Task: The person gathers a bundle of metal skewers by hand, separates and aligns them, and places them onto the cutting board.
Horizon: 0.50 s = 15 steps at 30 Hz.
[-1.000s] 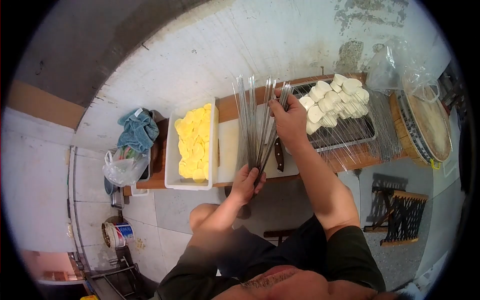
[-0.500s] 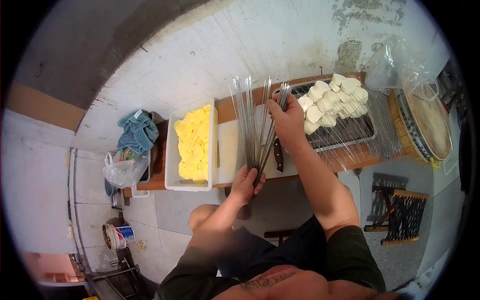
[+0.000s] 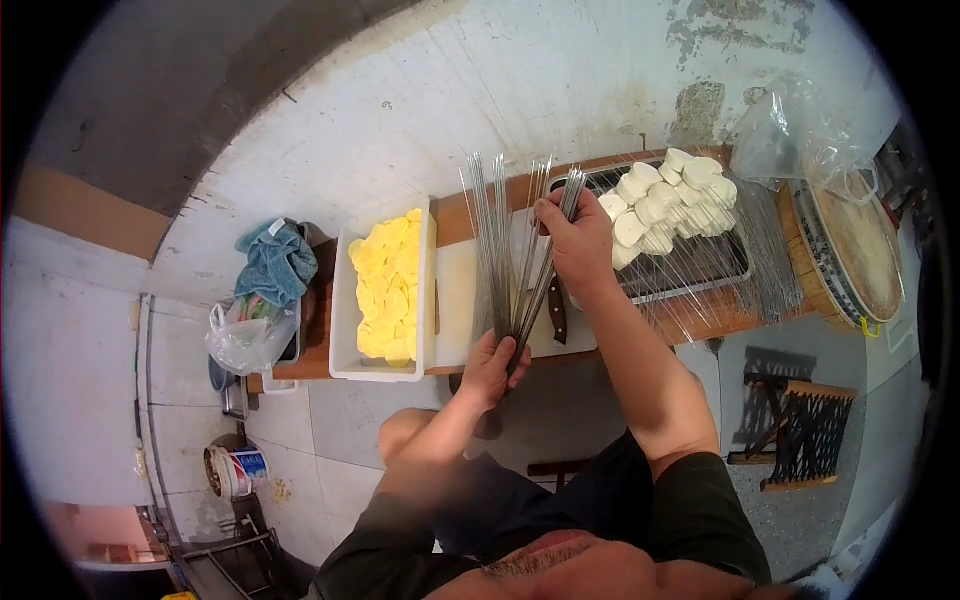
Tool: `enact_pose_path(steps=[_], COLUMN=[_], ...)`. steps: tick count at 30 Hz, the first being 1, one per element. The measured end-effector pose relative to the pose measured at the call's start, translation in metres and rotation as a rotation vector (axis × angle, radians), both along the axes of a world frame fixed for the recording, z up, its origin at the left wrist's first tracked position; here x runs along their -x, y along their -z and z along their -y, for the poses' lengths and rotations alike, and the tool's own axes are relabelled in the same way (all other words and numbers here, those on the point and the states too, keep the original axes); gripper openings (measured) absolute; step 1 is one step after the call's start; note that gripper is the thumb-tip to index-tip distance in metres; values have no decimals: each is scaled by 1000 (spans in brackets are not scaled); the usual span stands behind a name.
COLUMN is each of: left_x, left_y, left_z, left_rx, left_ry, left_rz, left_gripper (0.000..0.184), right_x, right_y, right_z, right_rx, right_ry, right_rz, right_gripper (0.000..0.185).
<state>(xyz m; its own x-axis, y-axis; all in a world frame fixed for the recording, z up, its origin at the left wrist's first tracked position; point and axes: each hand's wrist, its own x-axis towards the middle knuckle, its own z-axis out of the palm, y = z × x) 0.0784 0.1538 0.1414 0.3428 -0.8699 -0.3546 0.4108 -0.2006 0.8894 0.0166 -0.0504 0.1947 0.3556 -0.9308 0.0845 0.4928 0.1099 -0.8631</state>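
A fanned bundle of thin metal skewers (image 3: 497, 260) stands over the white cutting board (image 3: 457, 290). My left hand (image 3: 490, 368) is closed round the bundle's lower end. Higher up, my right hand (image 3: 578, 238) grips the rightmost skewers between thumb and fingers. A knife with a brown handle (image 3: 557, 312) lies on the board just below the skewers. To the left is a white bin of yellow round slices (image 3: 386, 290). Right of my right hand, white round pieces (image 3: 668, 200) on skewers are piled over a metal tray (image 3: 745, 262).
More bare skewers (image 3: 775, 250) lie right of the tray, beside a round wooden block (image 3: 855, 245) under a clear plastic bag (image 3: 800, 140). A blue towel (image 3: 277, 262) and a plastic bag (image 3: 247, 338) are at the left end. A folding stool (image 3: 808, 435) and a bucket (image 3: 238, 470) stand on the floor.
The upper ends of the skewers have shifted slightly, and my right hand has moved a little on the rightmost ones. My left hand keeps its hold on the lower end.
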Motion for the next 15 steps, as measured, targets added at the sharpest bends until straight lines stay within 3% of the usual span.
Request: enact_pose_path(steps=[15], left_x=[1], left_y=[-3], left_z=[3], left_rx=[-27], left_ry=[-38], left_rz=[22], left_gripper=[16], right_x=[-1], right_y=[5], right_z=[1], right_rx=[-6], right_ry=[-9], right_rz=[3], right_gripper=[13])
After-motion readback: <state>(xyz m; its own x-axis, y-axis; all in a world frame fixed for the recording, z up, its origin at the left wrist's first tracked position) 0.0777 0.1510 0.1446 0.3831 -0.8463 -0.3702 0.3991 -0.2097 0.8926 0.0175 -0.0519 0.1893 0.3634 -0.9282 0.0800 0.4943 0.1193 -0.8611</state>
